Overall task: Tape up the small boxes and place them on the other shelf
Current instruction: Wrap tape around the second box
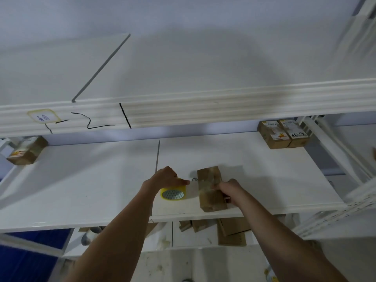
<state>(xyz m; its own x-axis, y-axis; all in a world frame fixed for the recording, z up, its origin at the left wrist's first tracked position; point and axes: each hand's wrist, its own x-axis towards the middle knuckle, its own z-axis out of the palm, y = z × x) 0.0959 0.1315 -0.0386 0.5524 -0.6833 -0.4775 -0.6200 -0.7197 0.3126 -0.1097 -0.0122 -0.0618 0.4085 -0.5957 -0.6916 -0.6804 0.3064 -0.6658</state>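
Small box point(210, 189) lies on the middle shelf point(81, 180), near its front edge, within my reach; right hand point(230, 188) grips it steady, while left-hand fingers point(183, 182) curl over the tape roll point(174, 193) beside it.

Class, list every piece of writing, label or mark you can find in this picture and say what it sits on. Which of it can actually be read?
Nothing can be quoted for certain.
Sticker on the upper shelf edge: blue handwriting, too blurred.
Black marker lines on that edge: squiggles, no words.
Labels on the two boxes at the back right: print and black handwriting, too small.
Label on the box at the left: blurred.
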